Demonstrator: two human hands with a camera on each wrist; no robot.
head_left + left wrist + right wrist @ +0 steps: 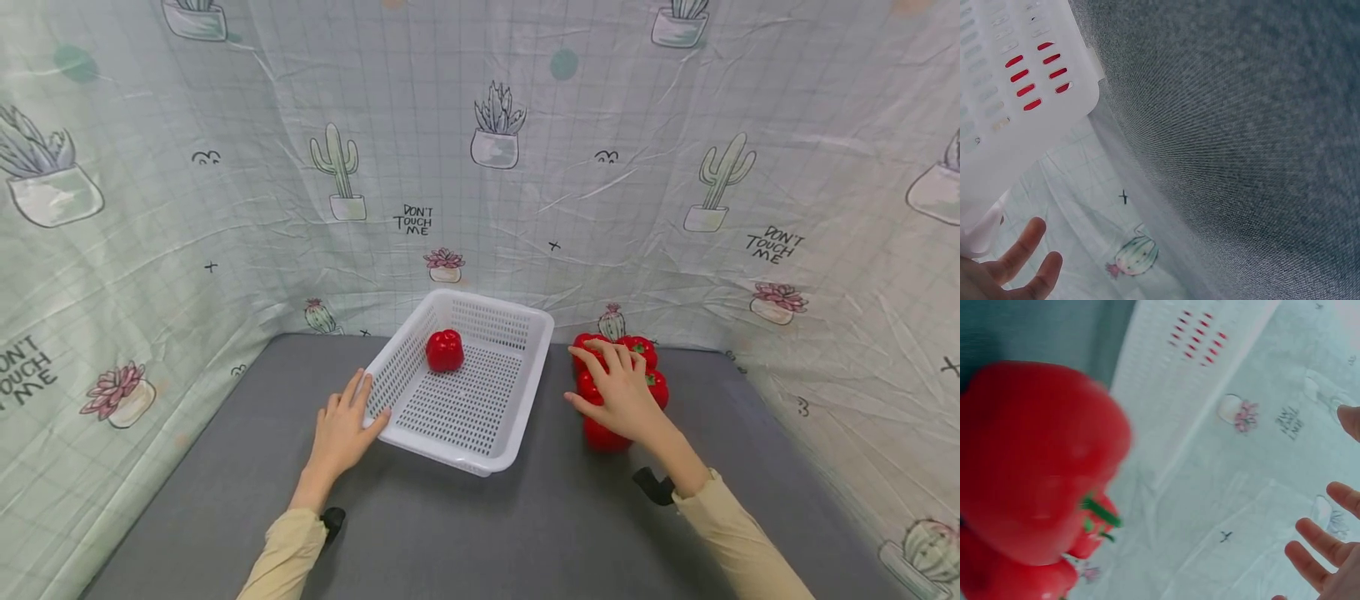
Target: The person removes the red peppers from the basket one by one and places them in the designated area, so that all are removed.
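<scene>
A white perforated plastic basket (420, 439) stands on the grey table with one red bell pepper (445, 351) inside, near its left wall. My left hand (341, 432) rests at the basket's left rim, fingers spread; in the left wrist view two fingers (1025, 247) stretch out free beside the rim. To the basket's right sits a cluster of several red bell peppers (606, 435) with green stems. My right hand (621, 394) hovers over this cluster with fingers apart, holding nothing. In the right wrist view a large red pepper (1035, 456) lies below the spread fingers (1319, 544).
The grey table (450, 533) meets a hanging cloth (405, 108) printed with cacti, which closes off the back and both sides. A dark strap or camera part (654, 486) sits under the right wrist, another dark part (333, 522) beside the left.
</scene>
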